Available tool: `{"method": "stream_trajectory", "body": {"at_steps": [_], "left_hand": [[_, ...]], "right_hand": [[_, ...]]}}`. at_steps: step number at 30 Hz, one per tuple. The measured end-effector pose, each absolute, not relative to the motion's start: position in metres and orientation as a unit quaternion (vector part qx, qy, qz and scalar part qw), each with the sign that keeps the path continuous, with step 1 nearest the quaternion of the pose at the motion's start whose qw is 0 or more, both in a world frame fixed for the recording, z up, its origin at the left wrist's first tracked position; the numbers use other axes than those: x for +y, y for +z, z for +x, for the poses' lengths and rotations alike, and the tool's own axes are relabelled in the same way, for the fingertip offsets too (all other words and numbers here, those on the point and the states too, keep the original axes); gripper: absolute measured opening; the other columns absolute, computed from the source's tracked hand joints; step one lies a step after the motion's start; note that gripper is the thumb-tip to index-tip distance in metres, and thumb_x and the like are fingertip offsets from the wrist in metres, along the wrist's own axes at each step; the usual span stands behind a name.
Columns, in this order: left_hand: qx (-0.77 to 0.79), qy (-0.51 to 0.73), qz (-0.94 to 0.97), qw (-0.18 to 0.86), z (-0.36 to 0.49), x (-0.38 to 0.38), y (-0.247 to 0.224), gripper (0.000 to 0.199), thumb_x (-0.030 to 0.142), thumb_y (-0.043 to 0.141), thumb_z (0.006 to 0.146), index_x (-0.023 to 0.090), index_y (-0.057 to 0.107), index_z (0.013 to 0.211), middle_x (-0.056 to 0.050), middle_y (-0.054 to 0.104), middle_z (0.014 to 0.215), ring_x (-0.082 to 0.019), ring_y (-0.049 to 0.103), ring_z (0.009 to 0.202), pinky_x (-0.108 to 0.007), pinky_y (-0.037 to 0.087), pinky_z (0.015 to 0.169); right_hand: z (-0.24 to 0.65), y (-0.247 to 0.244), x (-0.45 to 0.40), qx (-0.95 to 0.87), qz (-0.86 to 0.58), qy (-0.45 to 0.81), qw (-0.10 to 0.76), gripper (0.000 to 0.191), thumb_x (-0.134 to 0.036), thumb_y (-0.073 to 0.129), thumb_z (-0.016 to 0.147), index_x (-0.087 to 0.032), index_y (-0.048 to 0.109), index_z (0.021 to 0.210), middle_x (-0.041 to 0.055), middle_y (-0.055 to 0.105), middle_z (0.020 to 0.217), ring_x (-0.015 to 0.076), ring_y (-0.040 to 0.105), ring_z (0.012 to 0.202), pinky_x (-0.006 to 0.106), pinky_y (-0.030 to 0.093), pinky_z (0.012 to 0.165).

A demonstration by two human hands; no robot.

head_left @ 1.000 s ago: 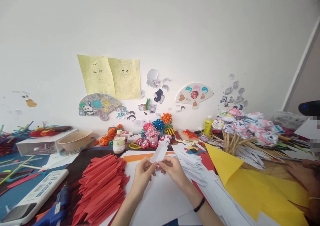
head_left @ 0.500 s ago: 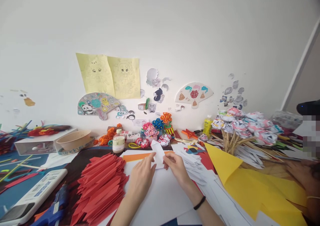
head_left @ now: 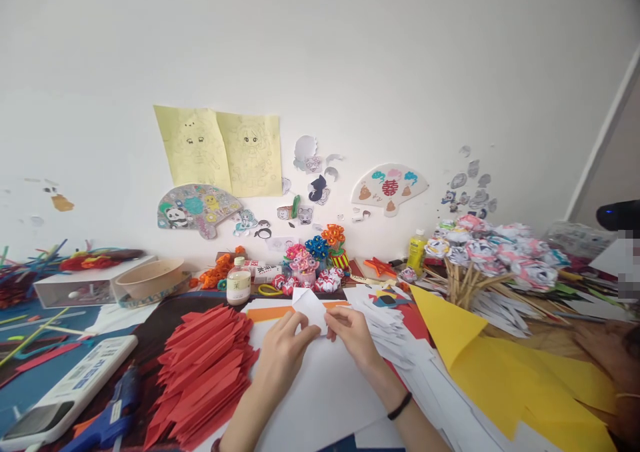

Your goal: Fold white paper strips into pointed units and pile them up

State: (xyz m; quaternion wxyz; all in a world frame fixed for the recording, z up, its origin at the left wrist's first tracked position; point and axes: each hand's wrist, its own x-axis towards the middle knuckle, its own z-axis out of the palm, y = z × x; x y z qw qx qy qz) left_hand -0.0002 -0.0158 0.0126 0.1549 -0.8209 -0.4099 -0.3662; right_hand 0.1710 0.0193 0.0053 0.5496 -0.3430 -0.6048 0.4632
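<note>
A small folded white paper (head_left: 311,307) stands between my two hands, above large white sheets (head_left: 320,399). My left hand (head_left: 287,342) pinches its lower left part between thumb and fingers. On the right side, my right hand (head_left: 350,335) grips the paper's edge with bent fingers. Behind the paper lies an orange strip (head_left: 267,313). A pile of red folded paper strips (head_left: 205,372) is left of my left hand, and white strips (head_left: 385,325) lie beyond my right hand.
A bottle (head_left: 239,284), pipe-cleaner flowers (head_left: 317,247) and a yellow bottle (head_left: 415,252) line the wall. At left are a blue glue gun (head_left: 113,409) and a white device (head_left: 75,389). Yellow paper (head_left: 520,365), paper roses (head_left: 495,252) and another person's hand (head_left: 605,352) are at right.
The white paper's top has tilted left and lower. My left thumb has moved right across its lower part; my right hand has barely moved.
</note>
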Motion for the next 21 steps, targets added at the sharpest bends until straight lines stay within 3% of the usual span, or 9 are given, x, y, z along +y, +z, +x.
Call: {"method": "stream_trajectory", "body": {"at_steps": [6,10,14,21], "left_hand": [[-0.467,-0.505,-0.725,-0.024,0.008,-0.016,0.018,0.01,0.029,0.057,0.084,0.022,0.063,0.088,-0.003,0.056,0.081,-0.018,0.053,0.075,-0.027,0.042,0.066],[-0.513,-0.558,-0.644,-0.107,0.009,-0.012,0.015,0.027,0.039,0.06,0.079,0.02,0.057,0.099,-0.001,0.057,0.082,-0.014,0.048,0.062,-0.025,0.04,0.059],[-0.511,-0.541,-0.631,-0.218,0.01,-0.01,0.011,0.032,0.049,0.055,0.08,0.018,0.062,0.085,-0.001,0.059,0.074,-0.013,0.046,0.058,-0.022,0.036,0.053],[-0.513,-0.547,-0.622,-0.224,0.012,-0.011,0.009,0.038,0.051,0.055,0.08,0.015,0.061,0.069,0.002,0.053,0.06,-0.011,0.042,0.053,-0.021,0.031,0.05]], "right_hand": [[0.167,0.01,0.013,-0.58,-0.321,0.507,0.551,0.023,-0.035,0.068,0.075,-0.012,0.067,0.077,0.0018,0.061,0.057,0.0146,0.056,0.054,0.026,0.044,0.054],[0.164,0.01,0.011,-0.56,-0.312,0.528,0.557,0.024,-0.034,0.071,0.073,-0.011,0.068,0.082,0.0041,0.065,0.062,0.0155,0.058,0.057,0.026,0.046,0.056],[0.163,0.01,0.009,-0.557,-0.289,0.545,0.556,0.029,-0.033,0.072,0.072,-0.011,0.068,0.09,0.0071,0.068,0.073,0.0174,0.062,0.062,0.028,0.048,0.059],[0.162,0.008,0.011,-0.575,-0.285,0.552,0.532,0.028,-0.035,0.073,0.071,-0.012,0.069,0.087,0.0073,0.069,0.072,0.0182,0.063,0.062,0.029,0.049,0.059]]}}
